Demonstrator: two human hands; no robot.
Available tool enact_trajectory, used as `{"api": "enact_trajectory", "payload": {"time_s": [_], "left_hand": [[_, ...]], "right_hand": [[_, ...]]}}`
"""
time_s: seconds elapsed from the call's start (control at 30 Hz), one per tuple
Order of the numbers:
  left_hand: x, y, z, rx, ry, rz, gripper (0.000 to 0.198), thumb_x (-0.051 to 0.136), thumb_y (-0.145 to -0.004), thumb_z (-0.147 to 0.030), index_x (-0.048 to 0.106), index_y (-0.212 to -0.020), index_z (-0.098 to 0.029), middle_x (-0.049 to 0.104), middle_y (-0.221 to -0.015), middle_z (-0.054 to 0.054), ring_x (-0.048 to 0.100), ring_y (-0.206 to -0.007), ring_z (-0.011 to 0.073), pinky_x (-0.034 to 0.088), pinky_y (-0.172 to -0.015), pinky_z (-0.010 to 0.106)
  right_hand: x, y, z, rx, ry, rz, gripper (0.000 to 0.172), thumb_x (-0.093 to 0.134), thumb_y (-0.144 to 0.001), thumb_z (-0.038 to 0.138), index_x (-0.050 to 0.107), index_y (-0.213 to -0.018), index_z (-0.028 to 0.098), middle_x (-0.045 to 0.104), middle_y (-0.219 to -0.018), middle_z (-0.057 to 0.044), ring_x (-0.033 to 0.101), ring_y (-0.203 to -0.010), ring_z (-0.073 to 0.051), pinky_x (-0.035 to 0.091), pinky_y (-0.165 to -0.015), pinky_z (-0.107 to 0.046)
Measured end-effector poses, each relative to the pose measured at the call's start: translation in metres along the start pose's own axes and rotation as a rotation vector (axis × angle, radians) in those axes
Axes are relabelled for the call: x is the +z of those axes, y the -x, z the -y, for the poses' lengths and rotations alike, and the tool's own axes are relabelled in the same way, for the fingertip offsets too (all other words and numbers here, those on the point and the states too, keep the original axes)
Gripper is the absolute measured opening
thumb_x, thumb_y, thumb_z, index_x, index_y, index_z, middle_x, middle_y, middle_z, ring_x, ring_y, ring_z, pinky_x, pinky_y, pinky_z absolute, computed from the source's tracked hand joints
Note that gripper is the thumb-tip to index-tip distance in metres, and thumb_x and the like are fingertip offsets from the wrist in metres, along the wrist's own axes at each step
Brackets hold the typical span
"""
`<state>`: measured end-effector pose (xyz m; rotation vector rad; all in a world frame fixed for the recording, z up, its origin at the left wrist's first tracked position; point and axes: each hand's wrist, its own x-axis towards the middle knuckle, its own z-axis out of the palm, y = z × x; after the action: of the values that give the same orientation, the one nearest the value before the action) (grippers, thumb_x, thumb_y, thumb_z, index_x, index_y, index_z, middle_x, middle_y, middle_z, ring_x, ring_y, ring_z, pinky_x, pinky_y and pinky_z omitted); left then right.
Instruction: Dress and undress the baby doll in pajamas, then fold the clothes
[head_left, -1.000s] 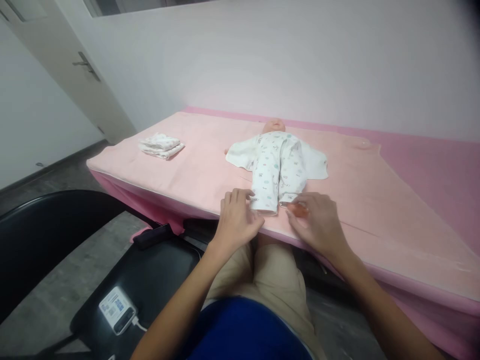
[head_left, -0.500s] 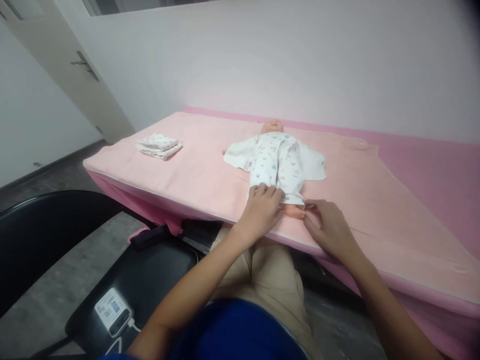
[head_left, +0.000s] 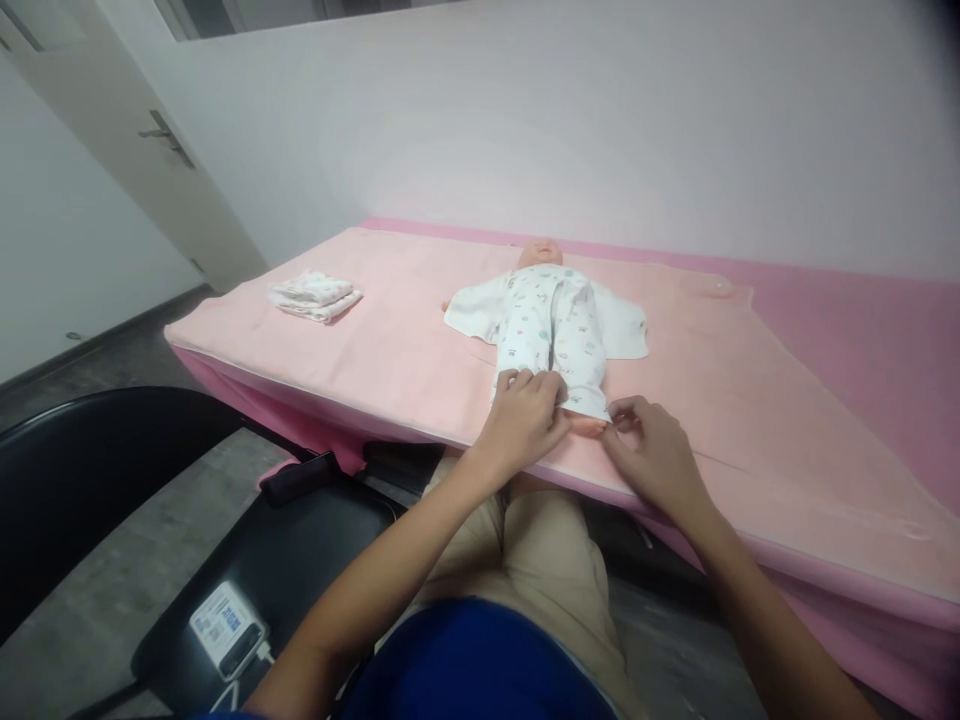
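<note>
A baby doll [head_left: 541, 254] lies on its back on the pink padded mat [head_left: 405, 340], its head toward the wall. It wears a white top [head_left: 474, 308] with wide sleeves spread to both sides, and printed white trousers [head_left: 577, 325]. One doll foot [head_left: 587, 425] sticks out of the trouser leg on the right. My left hand [head_left: 525, 415] is closed at the lower trouser edge, its fingers curled over the cloth. At the right corner of the same cuff, my right hand [head_left: 649, 445] pinches the hem between thumb and fingers.
A folded stack of printed white cloth [head_left: 315, 297] lies on the mat's left part. Below the table's front edge stands a black chair [head_left: 315, 560], bearing a white power bank [head_left: 229, 630] with a cable and a dark phone-like object [head_left: 300, 478]. A wall closes off the back.
My right hand has drawn the trouser cuff slightly down and outward over the doll's foot, so less of the foot shows. My left hand stays nearly in place.
</note>
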<state>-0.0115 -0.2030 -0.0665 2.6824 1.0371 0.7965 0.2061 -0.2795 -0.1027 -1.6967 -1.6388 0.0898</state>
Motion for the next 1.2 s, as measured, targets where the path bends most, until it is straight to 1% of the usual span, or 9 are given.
{"api": "enact_trajectory", "payload": {"time_s": [0.1,0.23,0.53,0.7,0.8,0.9,1.0,1.1,1.2], "left_hand": [[-0.004,0.005,-0.006,0.001,0.059,-0.029,0.016,0.056,-0.094,-0.020,0.053,-0.109,-0.023,0.072,-0.103,0.005,0.063,-0.100,0.0247,0.039,-0.106,0.043],[-0.006,0.009,-0.012,0.001,0.062,-0.020,0.016,0.055,-0.093,-0.019,0.052,-0.108,-0.023,0.072,-0.103,0.004,0.063,-0.099,0.0241,0.039,-0.106,0.043],[-0.009,0.019,-0.010,0.010,0.051,0.027,0.015,0.054,-0.093,-0.019,0.052,-0.108,-0.023,0.073,-0.108,0.006,0.063,-0.104,0.0258,0.040,-0.106,0.044],[-0.022,0.031,-0.009,0.015,0.138,0.083,0.016,0.056,-0.093,-0.019,0.055,-0.108,-0.023,0.072,-0.110,0.006,0.062,-0.105,0.0259,0.043,-0.101,0.044],[-0.036,0.025,-0.003,0.006,0.222,0.055,0.013,0.057,-0.097,-0.023,0.057,-0.109,-0.025,0.072,-0.116,0.004,0.062,-0.110,0.0255,0.045,-0.102,0.043],[-0.045,-0.007,0.017,-0.044,0.251,-0.067,0.014,0.056,-0.101,-0.030,0.059,-0.114,-0.026,0.071,-0.122,0.004,0.060,-0.113,0.0258,0.046,-0.104,0.043],[-0.042,-0.065,0.050,-0.145,0.199,-0.160,0.016,0.053,-0.102,-0.032,0.060,-0.116,-0.026,0.070,-0.128,0.005,0.057,-0.121,0.0280,0.046,-0.108,0.044],[-0.027,-0.130,0.083,-0.244,0.122,-0.143,0.022,0.051,-0.102,-0.032,0.060,-0.121,-0.025,0.067,-0.138,0.008,0.054,-0.129,0.0303,0.044,-0.112,0.045],[-0.010,-0.181,0.101,-0.319,0.044,-0.045,0.034,0.051,-0.102,-0.033,0.058,-0.132,-0.018,0.060,-0.147,0.016,0.049,-0.138,0.0336,0.042,-0.115,0.048]], "right_hand": [[-0.006,0.004,0.008,0.038,-0.043,-0.040,0.016,0.068,-0.087,0.037,0.064,-0.099,0.026,0.072,-0.092,-0.005,0.066,-0.084,-0.028,0.049,-0.081,-0.043],[-0.011,0.009,0.016,0.028,-0.037,-0.077,0.016,0.068,-0.084,0.033,0.062,-0.098,0.026,0.072,-0.094,-0.005,0.066,-0.087,-0.029,0.049,-0.085,-0.045],[-0.012,0.021,0.012,-0.107,0.118,-0.036,0.016,0.064,-0.085,0.026,0.062,-0.101,0.026,0.069,-0.088,-0.005,0.066,-0.083,-0.030,0.048,-0.087,-0.050],[-0.019,0.028,0.006,-0.181,0.074,0.020,0.021,0.069,-0.091,0.037,0.064,-0.107,0.025,0.073,-0.096,-0.007,0.069,-0.089,-0.031,0.050,-0.087,-0.050],[-0.029,0.016,0.005,-0.138,0.028,0.027,0.023,0.068,-0.096,0.045,0.067,-0.110,0.026,0.074,-0.103,-0.008,0.069,-0.095,-0.032,0.051,-0.088,-0.050],[-0.039,-0.023,0.007,-0.038,0.030,-0.005,0.025,0.064,-0.100,0.049,0.067,-0.110,0.027,0.074,-0.108,-0.009,0.069,-0.100,-0.033,0.053,-0.087,-0.048],[-0.041,-0.086,0.009,0.001,-0.031,-0.023,0.025,0.063,-0.101,0.051,0.068,-0.109,0.028,0.075,-0.115,-0.009,0.070,-0.103,-0.032,0.055,-0.090,-0.048],[-0.027,-0.158,0.008,0.030,-0.088,0.045,0.029,0.064,-0.100,0.052,0.070,-0.114,0.027,0.075,-0.124,-0.010,0.071,-0.107,-0.032,0.058,-0.093,-0.049],[0.000,-0.222,0.004,0.042,-0.096,0.069,0.036,0.061,-0.101,0.046,0.069,-0.129,0.024,0.070,-0.140,-0.013,0.069,-0.120,-0.033,0.055,-0.106,-0.052]]}}
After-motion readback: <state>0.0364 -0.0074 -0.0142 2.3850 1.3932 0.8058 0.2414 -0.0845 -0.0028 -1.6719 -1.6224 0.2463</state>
